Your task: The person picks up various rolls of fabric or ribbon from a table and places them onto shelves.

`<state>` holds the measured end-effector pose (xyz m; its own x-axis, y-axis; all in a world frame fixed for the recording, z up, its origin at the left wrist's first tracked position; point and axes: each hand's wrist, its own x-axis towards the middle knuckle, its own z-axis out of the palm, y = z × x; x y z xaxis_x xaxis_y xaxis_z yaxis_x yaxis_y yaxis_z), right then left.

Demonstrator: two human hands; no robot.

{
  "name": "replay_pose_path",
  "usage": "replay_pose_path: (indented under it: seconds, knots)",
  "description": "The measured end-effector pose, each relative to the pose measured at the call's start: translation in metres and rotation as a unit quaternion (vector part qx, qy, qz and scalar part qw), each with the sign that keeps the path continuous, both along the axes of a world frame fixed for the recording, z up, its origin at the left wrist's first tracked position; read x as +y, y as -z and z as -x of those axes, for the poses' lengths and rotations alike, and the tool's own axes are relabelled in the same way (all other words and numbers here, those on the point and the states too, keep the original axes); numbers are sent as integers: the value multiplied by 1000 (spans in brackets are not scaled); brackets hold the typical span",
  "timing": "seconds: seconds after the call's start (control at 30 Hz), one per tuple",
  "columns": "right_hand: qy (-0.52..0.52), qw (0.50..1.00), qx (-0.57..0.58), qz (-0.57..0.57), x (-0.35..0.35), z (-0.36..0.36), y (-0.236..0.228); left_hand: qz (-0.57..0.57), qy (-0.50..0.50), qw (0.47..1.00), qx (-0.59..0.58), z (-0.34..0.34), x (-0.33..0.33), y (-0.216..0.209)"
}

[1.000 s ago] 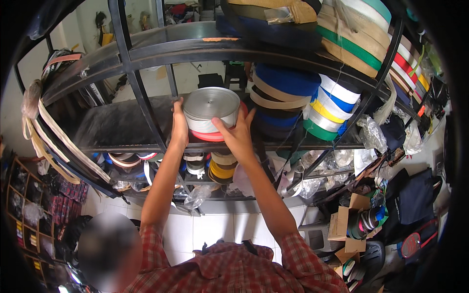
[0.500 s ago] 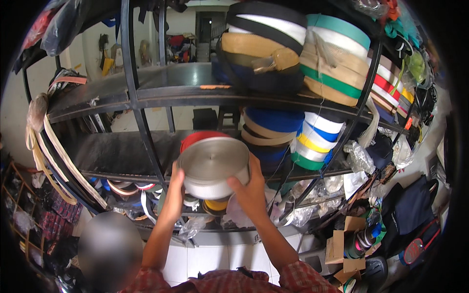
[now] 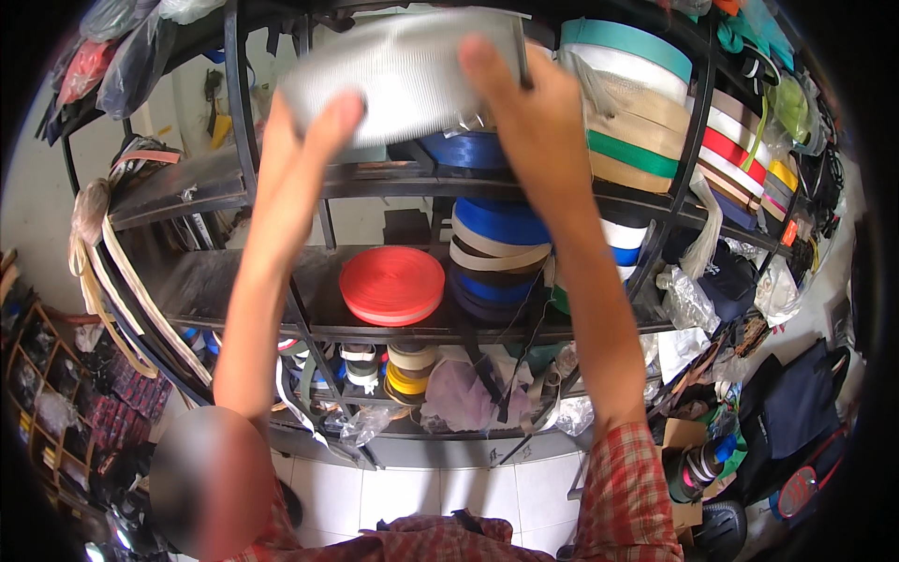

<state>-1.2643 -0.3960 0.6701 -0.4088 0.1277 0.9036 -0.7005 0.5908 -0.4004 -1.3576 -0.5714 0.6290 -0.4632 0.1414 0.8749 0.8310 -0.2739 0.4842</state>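
Note:
Raised in front of the upper shelf is a thick grey-white roll of webbing (image 3: pixel 407 80), gripped from both sides. My left hand (image 3: pixel 304 140) presses its left end, thumb across the ribbed edge. On the other end my right hand (image 3: pixel 534 103) is closed, its thumb lying over the near side. Motion blurs the roll somewhat, and it hides part of the stack behind. Below, between my forearms, a red webbing roll (image 3: pixel 391 284) lies flat on the middle shelf. A stack of blue and beige rolls (image 3: pixel 501 239) stands right of it, near my right forearm.
Dark metal uprights (image 3: pixel 242 103) divide the rack. Teal, white, tan and green rolls (image 3: pixel 632 103) are stacked at upper right. Pale straps (image 3: pixel 122 281) hang at left. Yellow rolls (image 3: pixel 407 375) and plastic bags sit on the lowest shelf. A cardboard box (image 3: pixel 684 436) stands at lower right.
Both hands have lifted the grey-white roll from the middle shelf's height up to the upper shelf, tilting its edge toward me. The red roll behind it is now uncovered.

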Motion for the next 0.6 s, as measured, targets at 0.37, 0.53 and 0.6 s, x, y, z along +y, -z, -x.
replay_pose_path:
  seconds: [0.37,0.53,0.6]
  knots:
    - [71,991,104,-43,26,31,-63,-5,46,999,26,52,26,-86]
    - [135,980,127,-70,29,45,-67,-48,65,996,39,55,31,-85]
    - [121,982,129,-60,34,52,-70,-18,80,996,40,66,35,-88]
